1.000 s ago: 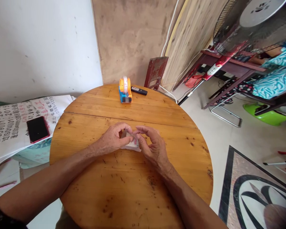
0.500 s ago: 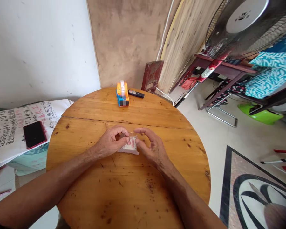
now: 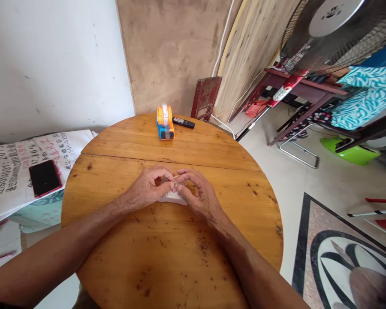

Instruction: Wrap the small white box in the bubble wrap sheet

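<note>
A small white packet in clear wrapping lies on the round wooden table, partly hidden under my fingers. My left hand is closed in a pinch at the packet's upper edge, thumb against fingertip. From the other side my right hand meets it, thumb and fingertips also pinched together over the packet. Both hands' fingertips nearly touch and appear to grip the clear wrapping. Farther back on the table stands an orange and blue tape dispenser, with a black remote-like device beside it.
A phone lies on printed white sacks at the left. Behind the table is a dark red chair. A standing fan is at the upper right, near a person in patterned clothing.
My right hand has moved left, and its open thumb and forefinger have closed near my left fingertips. More of the packet is now covered. The view has shifted slightly.
</note>
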Demonstrator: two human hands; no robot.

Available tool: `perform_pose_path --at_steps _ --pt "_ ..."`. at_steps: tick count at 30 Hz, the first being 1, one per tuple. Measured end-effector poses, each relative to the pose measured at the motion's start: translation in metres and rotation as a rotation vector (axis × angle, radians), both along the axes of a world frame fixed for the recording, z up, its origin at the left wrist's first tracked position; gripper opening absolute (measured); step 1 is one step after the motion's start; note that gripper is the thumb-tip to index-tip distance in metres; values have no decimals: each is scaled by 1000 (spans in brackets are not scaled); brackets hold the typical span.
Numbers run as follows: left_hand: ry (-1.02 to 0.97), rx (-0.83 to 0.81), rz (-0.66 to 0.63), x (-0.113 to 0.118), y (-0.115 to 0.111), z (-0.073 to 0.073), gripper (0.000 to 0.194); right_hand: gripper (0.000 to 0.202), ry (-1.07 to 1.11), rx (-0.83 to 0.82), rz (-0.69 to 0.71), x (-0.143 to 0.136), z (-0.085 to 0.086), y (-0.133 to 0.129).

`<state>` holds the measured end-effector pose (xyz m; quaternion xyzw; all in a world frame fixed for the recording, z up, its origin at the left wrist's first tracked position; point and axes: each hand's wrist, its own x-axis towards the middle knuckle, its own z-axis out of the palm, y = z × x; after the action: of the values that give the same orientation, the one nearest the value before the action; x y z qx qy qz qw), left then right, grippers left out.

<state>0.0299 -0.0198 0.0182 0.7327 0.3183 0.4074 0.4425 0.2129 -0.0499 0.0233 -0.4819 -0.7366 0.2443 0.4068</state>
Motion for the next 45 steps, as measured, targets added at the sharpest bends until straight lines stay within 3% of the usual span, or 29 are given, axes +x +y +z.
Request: perform_pose_path --at_steps 9,28,34,40,45 --pt "50 18 28 0 1 -2 16 13 -56 -13 -32 1 -1 -1" --pt "40 4 43 3 3 -7 14 7 -36 -12 -59 -1 -5 -1" --pt "70 6 98 -1 2 0 9 8 -53 -9 -29 9 5 0" --pt "38 -23 82 -8 5 3 25 10 29 -35 -96 24 20 -1" --pt "-4 -52 102 -11 10 1 26 6 16 -3 -69 27 27 -4"
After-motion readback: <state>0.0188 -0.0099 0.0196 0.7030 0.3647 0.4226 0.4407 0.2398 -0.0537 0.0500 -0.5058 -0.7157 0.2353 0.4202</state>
